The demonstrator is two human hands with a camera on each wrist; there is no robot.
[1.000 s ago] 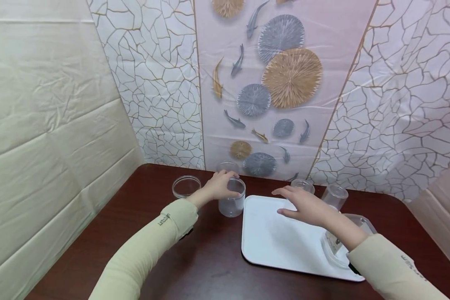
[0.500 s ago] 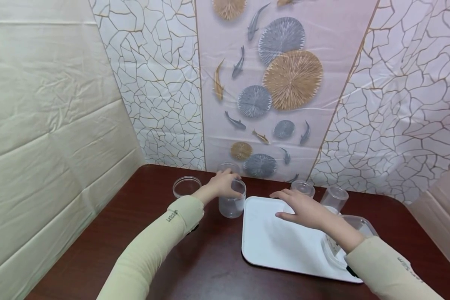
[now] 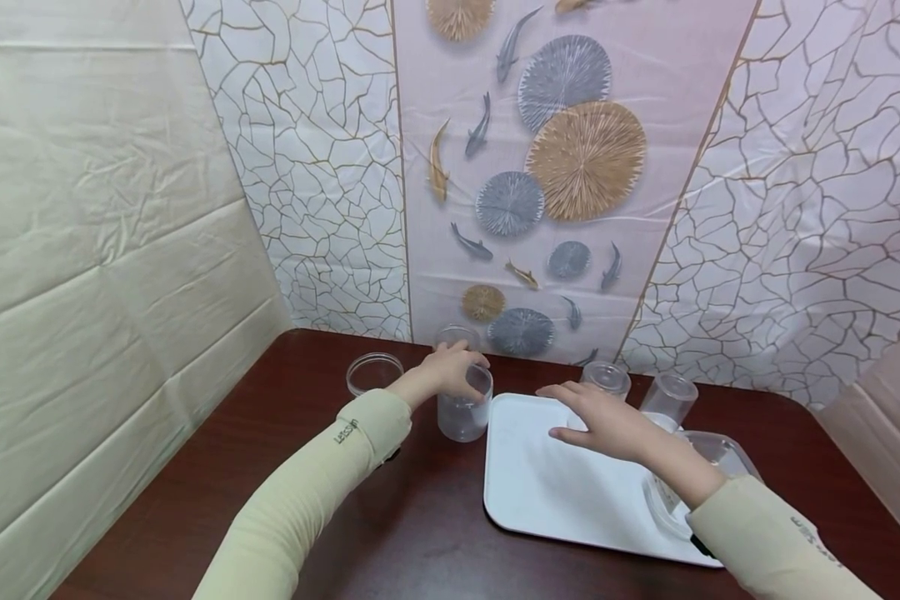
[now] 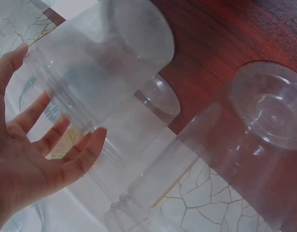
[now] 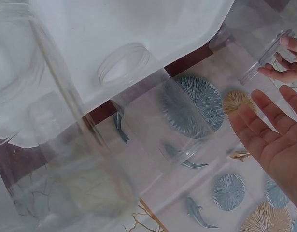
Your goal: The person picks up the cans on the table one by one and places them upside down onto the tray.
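My left hand (image 3: 446, 372) grips a clear plastic jar (image 3: 461, 423) by its threaded rim, just left of the white tray (image 3: 540, 492). In the left wrist view, thumb and fingers lie on opposite sides of that rim, and the jar stands mouth up. A second clear jar (image 3: 457, 335) shows behind this hand. Farther left is another upright jar (image 3: 375, 372), partly covered by the left forearm. Over the tray my right hand (image 3: 607, 421) is held with spread fingers and nothing in it; a clear jar (image 5: 158, 116) is close by, its threaded mouth toward the tray.
Another clear jar (image 3: 671, 398) stands at the tray's back right. A wider clear container (image 3: 727, 454) sits at the tray's right end, partly behind the right forearm. The dark red-brown table (image 3: 412, 533) ends at a patterned wall cloth (image 3: 330, 183).
The right hand has drifted slightly left over the tray. The left hand and its jar have shifted a little toward the near side, and the left sleeve has moved right.
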